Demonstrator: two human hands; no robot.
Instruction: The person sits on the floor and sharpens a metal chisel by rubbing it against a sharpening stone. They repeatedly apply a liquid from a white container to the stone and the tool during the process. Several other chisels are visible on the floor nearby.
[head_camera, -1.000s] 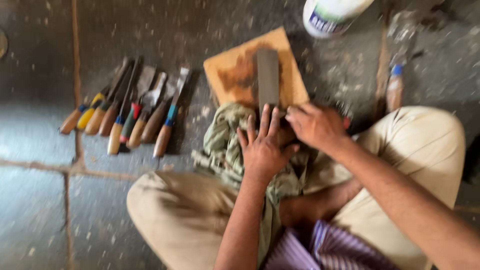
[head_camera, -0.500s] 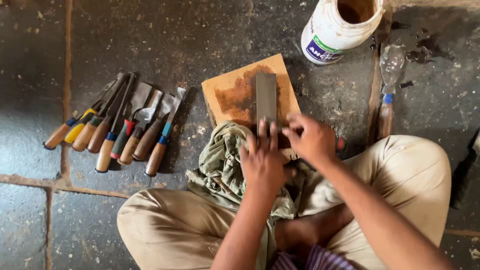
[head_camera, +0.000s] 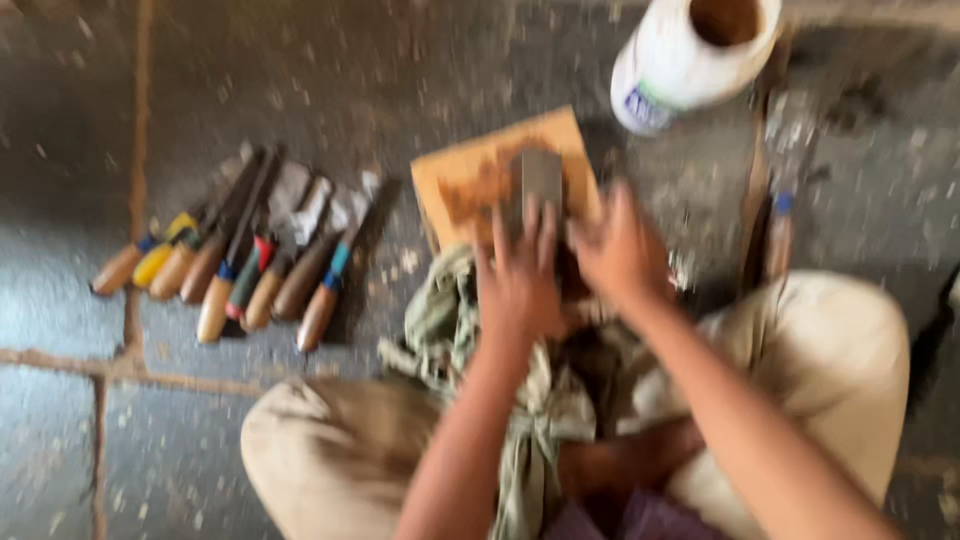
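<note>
Two hands, left hand (head_camera: 520, 275) flat with fingers spread and right hand (head_camera: 622, 250) curled on something unseen, pressed on a grey stone (head_camera: 540, 180) atop the board (head_camera: 470, 185); a slip might cut fingertips.

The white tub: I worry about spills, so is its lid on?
No, the white tub at the top stands open, its brown inside showing through the mouth.

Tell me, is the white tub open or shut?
Open: the white tub has no lid on, and its dark round mouth shows from above.
</note>
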